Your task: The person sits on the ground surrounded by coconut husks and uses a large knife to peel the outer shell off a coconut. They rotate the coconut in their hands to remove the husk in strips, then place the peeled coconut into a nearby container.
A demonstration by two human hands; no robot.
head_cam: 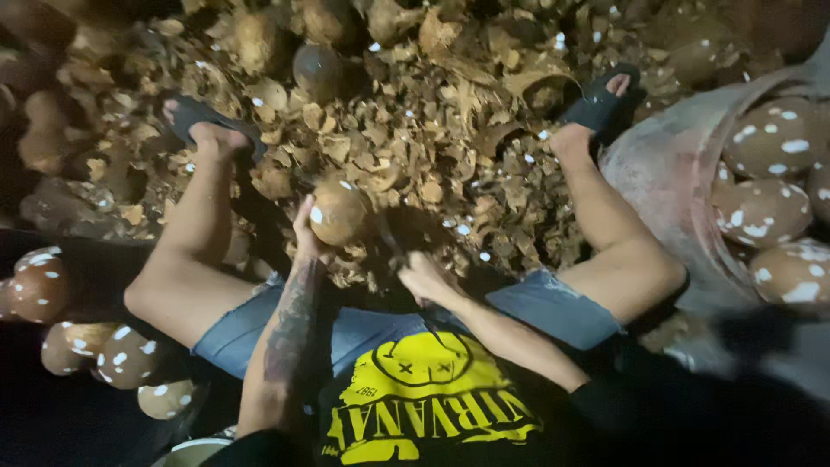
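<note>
1. Two hands at work between the knees. Left hand [304, 232] is clamped round a part-peeled coconut [338, 212], held up just above the litter of brown shell chips [406, 138] on the floor.
2. Right hand [425, 277] is closed into a fist near the nut, lower and to its right. It seems to grip sthg dark & thin, prob. a blade, but blur hides it; can't tell for sure.
3. Risk: if that is a blade, the left thumb & fingers sit right beside the spot being worked. A slip off the hard round shell could cut them.
4. Risk: the nut is held w/ one hand only, no rest under it. A hard stroke could twist it loose & drop it into the chips.
5. Risk: bare legs & feet in dark sandals [601, 104] flank the work closely; a glancing stroke or flying chip could hit a shin.
6. Risk: low light, so aim is harder.
7. Peeled, white-flecked coconuts fill a sack [666, 173] at the right; more [39, 285] lie at the left, near the thigh, where a knee nudge may roll them.
</note>
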